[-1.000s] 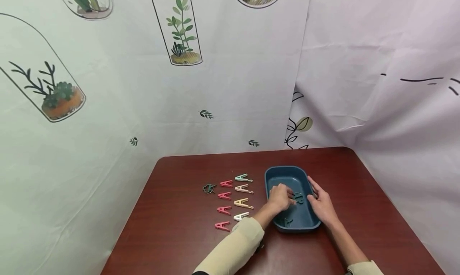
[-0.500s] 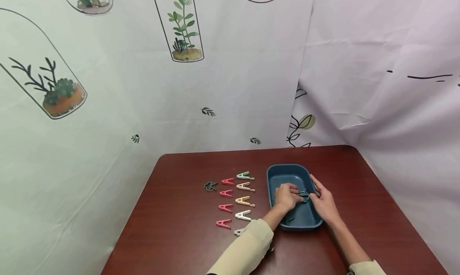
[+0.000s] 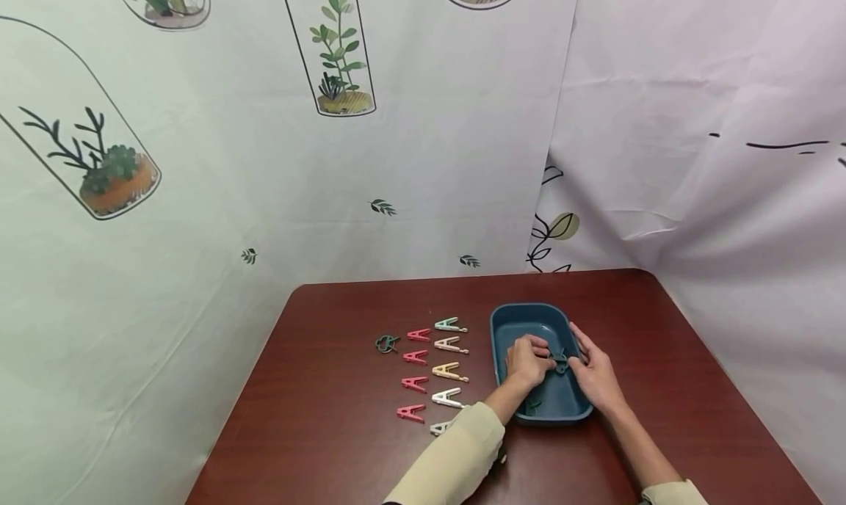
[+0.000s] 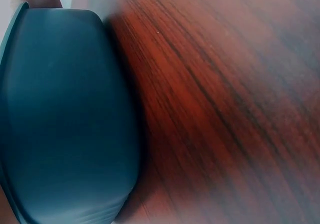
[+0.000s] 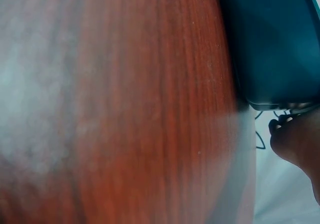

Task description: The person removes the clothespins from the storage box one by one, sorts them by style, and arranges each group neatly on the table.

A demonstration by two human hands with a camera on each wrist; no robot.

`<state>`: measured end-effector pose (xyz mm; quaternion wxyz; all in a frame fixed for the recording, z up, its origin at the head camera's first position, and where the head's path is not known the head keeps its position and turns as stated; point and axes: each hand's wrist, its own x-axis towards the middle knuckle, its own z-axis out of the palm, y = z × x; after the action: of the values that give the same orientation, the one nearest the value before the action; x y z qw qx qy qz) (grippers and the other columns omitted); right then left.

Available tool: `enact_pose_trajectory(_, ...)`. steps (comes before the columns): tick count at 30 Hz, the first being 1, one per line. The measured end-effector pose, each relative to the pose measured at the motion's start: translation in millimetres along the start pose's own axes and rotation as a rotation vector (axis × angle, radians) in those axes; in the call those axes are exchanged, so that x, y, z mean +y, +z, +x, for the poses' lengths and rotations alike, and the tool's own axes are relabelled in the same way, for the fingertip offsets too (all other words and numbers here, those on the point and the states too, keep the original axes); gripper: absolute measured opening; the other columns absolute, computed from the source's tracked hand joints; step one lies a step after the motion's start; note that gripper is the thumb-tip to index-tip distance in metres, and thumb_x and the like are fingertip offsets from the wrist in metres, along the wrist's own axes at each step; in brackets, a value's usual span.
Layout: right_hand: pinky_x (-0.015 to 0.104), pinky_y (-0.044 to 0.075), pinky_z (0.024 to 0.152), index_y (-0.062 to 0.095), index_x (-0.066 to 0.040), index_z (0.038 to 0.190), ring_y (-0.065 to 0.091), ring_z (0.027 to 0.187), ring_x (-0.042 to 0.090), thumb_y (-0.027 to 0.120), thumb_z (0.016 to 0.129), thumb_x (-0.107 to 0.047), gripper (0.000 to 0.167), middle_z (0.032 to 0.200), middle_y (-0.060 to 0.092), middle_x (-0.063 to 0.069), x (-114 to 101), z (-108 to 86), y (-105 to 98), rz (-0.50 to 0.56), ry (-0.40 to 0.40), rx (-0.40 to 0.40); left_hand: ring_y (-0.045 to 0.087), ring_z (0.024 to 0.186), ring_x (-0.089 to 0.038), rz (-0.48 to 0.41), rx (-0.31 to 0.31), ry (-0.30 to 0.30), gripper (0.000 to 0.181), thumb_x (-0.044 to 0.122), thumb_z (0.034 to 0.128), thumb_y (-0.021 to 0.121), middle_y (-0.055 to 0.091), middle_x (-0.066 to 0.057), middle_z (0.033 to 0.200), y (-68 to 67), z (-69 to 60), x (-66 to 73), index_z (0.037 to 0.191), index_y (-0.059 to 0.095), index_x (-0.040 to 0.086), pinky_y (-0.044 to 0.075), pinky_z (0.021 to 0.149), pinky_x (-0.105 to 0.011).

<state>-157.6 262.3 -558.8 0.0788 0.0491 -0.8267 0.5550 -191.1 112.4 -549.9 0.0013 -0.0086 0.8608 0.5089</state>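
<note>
In the head view a blue plastic tray (image 3: 529, 314) stands on the table. My left hand (image 3: 527, 362) reaches inside it, fingers bent, pinching a small dark green clip (image 3: 560, 364) by its near end. Its far end lies close to my right thumb. My right hand (image 3: 598, 376) grips the tray's right rim, thumb over the edge and fingers along the outer wall. Another small green clip (image 3: 532, 406) lies in the tray's near left part, partly hidden by the left wrist. In both wrist views the tray's outer wall (image 4: 70, 108) fills one side and hides the fingertips.
Left of the tray, red clothespins (image 3: 413, 384) form one column and pale ones, such as a yellow clothespin (image 3: 449, 373), another. A green clip (image 3: 386, 343) lies left of them. The left sleeve (image 3: 449, 461) partly covers the nearest white clothespin. A patterned cloth (image 3: 423, 160) hangs behind the table (image 3: 317, 387).
Within the tray my left hand has moved right, toward my right thumb, and the green clip has shifted with it. The right hand has kept its place on the rim.
</note>
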Motion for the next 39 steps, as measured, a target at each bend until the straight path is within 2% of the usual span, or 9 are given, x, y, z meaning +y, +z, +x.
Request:
enact_pose_trajectory(6,0.016,0.043,0.076,0.027,0.001,0.166,0.048,0.139,0.043,0.048,0.103,0.012,0.068,0.162,0.037,0.031,3.2,1.4,0.5,-0.006,-0.005,-0.003,0.07,0.073,-0.004,-0.058,-0.005,-0.07,0.026,0.005,0.077,0.096,0.075,0.011,0.075,-0.6,0.5,3.8,0.096,0.081,0.015,0.06,0.085,-0.033)
enact_pose_trajectory(11,0.017,0.042,0.074,0.027,0.005,0.165,0.048,0.138,0.046,0.047,0.102,0.013,0.066,0.161,0.036,0.034,4.8,2.3,0.5,-0.026,-0.017,0.0,0.072,0.073,-0.004,-0.091,-0.004,-0.082,0.02,0.005,0.0767,0.096,0.075,0.01,0.072,-1.2,-1.3,7.5,0.091,0.085,0.014,0.061,0.086,-0.034)
enact_pose_trajectory(18,0.01,0.041,0.079,0.028,0.003,0.165,0.047,0.14,0.044,0.049,0.102,0.013,0.067,0.162,0.037,0.032,2.7,0.6,-0.7,-0.009,-0.018,0.003,0.072,0.074,-0.002,-0.052,-0.02,-0.047,0.017,0.01,0.0779,0.096,0.076,0.01,0.072,-1.3,-2.1,7.1,0.09,0.086,0.014,0.06,0.081,-0.027)
enact_pose_trajectory(21,0.008,0.041,0.081,0.029,0.002,0.165,0.048,0.14,0.043,0.05,0.102,0.012,0.068,0.162,0.037,0.031,1.1,0.2,-0.5,-0.002,-0.01,0.003,0.072,0.07,-0.002,-0.031,-0.033,-0.026,0.014,0.012,0.0798,0.095,0.076,0.009,0.072,-0.6,-2.0,6.0,0.09,0.086,0.014,0.059,0.073,-0.025)
enact_pose_trajectory(27,0.008,0.042,0.082,0.03,0.001,0.165,0.047,0.14,0.043,0.05,0.102,0.011,0.067,0.162,0.038,0.029,-0.3,0.2,0.4,-0.011,-0.001,0.008,0.071,0.06,-0.005,-0.044,-0.057,-0.015,0.009,0.009,0.0852,0.091,0.078,0.005,0.074,1.8,0.3,4.6,0.094,0.086,0.011,0.055,0.057,-0.021)
enact_pose_trajectory(29,0.008,0.042,0.082,0.03,0.001,0.165,0.047,0.14,0.043,0.05,0.102,0.011,0.067,0.162,0.039,0.029,-0.1,0.4,0.3,-0.013,-0.003,0.009,0.07,0.06,-0.004,-0.033,-0.055,-0.002,0.009,0.011,0.0873,0.089,0.079,0.005,0.076,1.7,0.8,4.4,0.096,0.087,0.012,0.055,0.058,-0.021)
enact_pose_trajectory(31,0.007,0.042,0.082,0.03,0.001,0.165,0.047,0.14,0.043,0.049,0.102,0.011,0.066,0.162,0.038,0.03,0.4,0.7,0.1,-0.008,-0.003,0.006,0.071,0.063,-0.002,-0.013,-0.039,0.034,0.01,0.012,0.0882,0.088,0.079,0.005,0.079,0.9,1.1,4.1,0.098,0.087,0.013,0.057,0.063,-0.022)
enact_pose_trajectory(34,0.005,0.041,0.083,0.029,0.002,0.165,0.048,0.139,0.042,0.049,0.103,0.011,0.066,0.161,0.038,0.031,1.3,1.0,0.0,-0.007,-0.007,0.004,0.072,0.069,0.0,-0.004,-0.018,0.055,0.013,0.015,0.0896,0.087,0.08,0.007,0.085,1.2,2.9,2.8,0.102,0.087,0.017,0.058,0.072,-0.023)
enact_pose_trajectory(39,0.007,0.045,0.081,0.029,0.002,0.165,0.051,0.136,0.043,0.048,0.102,0.012,0.067,0.159,0.04,0.032,0.9,0.3,0.8,-0.002,-0.004,0.007,0.071,0.07,0.004,-0.071,0.035,0.066,0.016,0.018,0.0885,0.089,0.08,0.01,0.086,2.9,5.7,0.6,0.104,0.087,0.02,0.057,0.072,-0.02)
